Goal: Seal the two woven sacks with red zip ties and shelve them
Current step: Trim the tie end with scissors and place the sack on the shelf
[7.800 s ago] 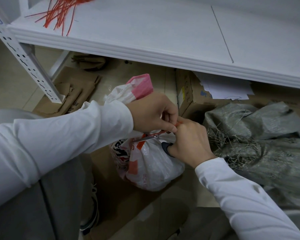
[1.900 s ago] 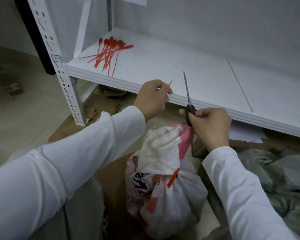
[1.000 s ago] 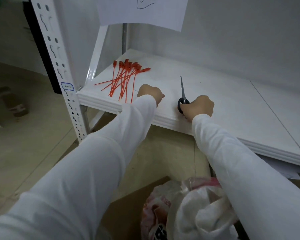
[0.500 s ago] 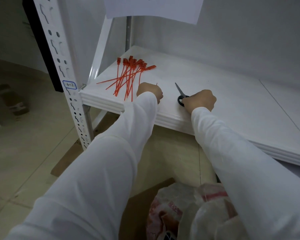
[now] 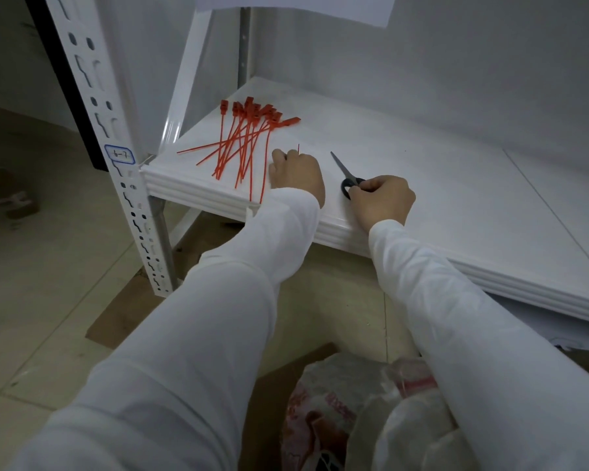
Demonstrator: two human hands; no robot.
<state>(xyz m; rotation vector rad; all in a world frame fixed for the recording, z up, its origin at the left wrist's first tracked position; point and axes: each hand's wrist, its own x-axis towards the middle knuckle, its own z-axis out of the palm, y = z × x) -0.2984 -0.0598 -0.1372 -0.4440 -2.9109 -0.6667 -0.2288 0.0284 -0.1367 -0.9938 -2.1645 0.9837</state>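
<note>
So, left hand (image 5: 296,175): fingers curled, pinching a thin red strip (image 5: 298,149)
Right hand (image 5: 383,200): fingers wrapped round black scissors (image 5: 346,173) on shelf (image 5: 456,205)
Post tag (image 5: 119,154), mid left: reads "6-7"

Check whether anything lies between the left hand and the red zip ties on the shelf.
Nothing visible. The left hand, pinching a thin red offcut, sits just right of the red zip ties; the scissors lie on its other side.
</note>
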